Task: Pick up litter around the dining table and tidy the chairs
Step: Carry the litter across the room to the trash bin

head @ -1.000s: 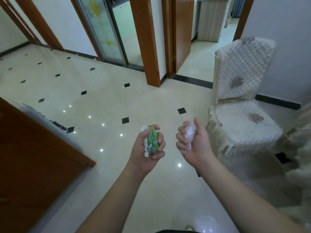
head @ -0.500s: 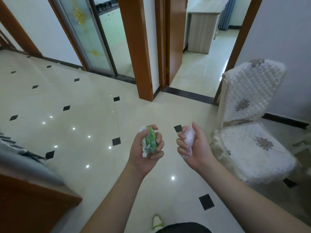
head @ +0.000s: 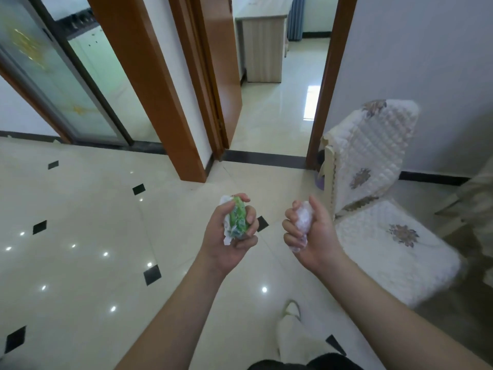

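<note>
Just left of the white quilt-covered dining chair (head: 384, 209), both hands are held out in front of the person at about the same height, near each other but apart. Fingers of the left hand (head: 229, 239) are curled round a crumpled green-and-white wrapper (head: 236, 221), which sticks out above and below the fist. On the side nearer the chair, the right hand (head: 310, 233) is closed round a scrunched wad of clear plastic film (head: 302, 222), thumb on top.

Judging by this, the litter pickup is at least partly done: two pieces are off the glossy cream floor with black diamond tiles (head: 80, 249), and no other scrap shows on the stretch of floor left of the chair. What seems left is binning both pieces and tidying the chairs; this chair stands away from any table, angled toward the person, its seat just right of the right hand. A small purple tub (head: 320, 181), possibly a bin, peeks out behind the chair's back, beside the wooden door frame (head: 325, 89)
</note>
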A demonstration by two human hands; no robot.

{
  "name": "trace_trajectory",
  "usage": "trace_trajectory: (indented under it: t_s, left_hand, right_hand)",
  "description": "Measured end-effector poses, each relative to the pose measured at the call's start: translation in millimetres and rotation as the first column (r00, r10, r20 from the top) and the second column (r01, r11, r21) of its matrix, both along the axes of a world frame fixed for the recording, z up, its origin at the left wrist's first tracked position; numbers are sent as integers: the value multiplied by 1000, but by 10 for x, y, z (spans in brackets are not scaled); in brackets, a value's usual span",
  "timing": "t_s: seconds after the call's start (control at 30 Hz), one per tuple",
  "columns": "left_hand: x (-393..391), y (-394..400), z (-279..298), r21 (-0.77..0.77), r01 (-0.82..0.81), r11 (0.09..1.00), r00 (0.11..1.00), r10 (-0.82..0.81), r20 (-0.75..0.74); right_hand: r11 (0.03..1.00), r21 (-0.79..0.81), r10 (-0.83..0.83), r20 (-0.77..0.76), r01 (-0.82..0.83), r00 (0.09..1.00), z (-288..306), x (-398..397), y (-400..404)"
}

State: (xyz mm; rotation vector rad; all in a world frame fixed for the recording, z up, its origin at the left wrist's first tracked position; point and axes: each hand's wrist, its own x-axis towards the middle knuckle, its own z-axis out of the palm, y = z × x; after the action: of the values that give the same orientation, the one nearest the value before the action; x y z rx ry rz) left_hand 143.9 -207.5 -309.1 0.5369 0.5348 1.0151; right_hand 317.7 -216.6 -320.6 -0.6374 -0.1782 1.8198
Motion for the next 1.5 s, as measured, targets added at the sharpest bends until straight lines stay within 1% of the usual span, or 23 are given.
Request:
trace_trajectory:
  t_s: [0.17,0.27,0.4,0.57,0.73,0.83,0.93,1.1,1.2,1.3,1.4,1.5]
  left_hand:
    - [379,908,132,2,32,999,999,-32,-33]
    - [561,1406,234,8,37,999,998,-37,-57]
    - [671,1951,252,-2,62,998,998,-62,-26]
    - [633,2549,137,-13,58,998,998,-59,-31]
    - [475,3247,15,-26,21,999,1000,-21,14]
    - [343,3754,-55,-28,14,1000,1000,-13,24]
    - [104,4307,-77,-13,17,1000,1000,-17,11]
    - [-447,5220,-7,16,2,1000,1000,-2,6]
    - [-551,5782,37,27,23,999,999,-23,-29]
    - [-369,6257,75,28,89,996,995,-88,-45]
    - [-21,6657,50,25,153,988,988,-152,-36]
    - [375,7046,-8,26,222,975,974,-220,-58]
  right_hand:
    - [1000,-29,-7,-43,6,999,59,286,804]
    - [1000,-14,11,-11,-11,1000,137,455,1288]
    - [1000,-22,14,-21,-14,1000,156,572,1807]
    - [998,-31,57,18,-56,998,97,533,2322]
    - [999,-46,5,36,-3,999,141,518,3106]
    - [1000,-26,2,83,0,997,126,355,3647]
    - [999,-2,-43,163,44,986,119,135,4270]
    - [994,46,-106,201,99,974,270,-30,5221]
    - [988,46,-155,217,148,964,308,-29,5620]
    - [976,30,-217,200,216,956,276,91,5908]
    - [961,19,-275,196,276,941,196,318,6186]
    - [942,20,-333,185,335,925,91,633,6493]
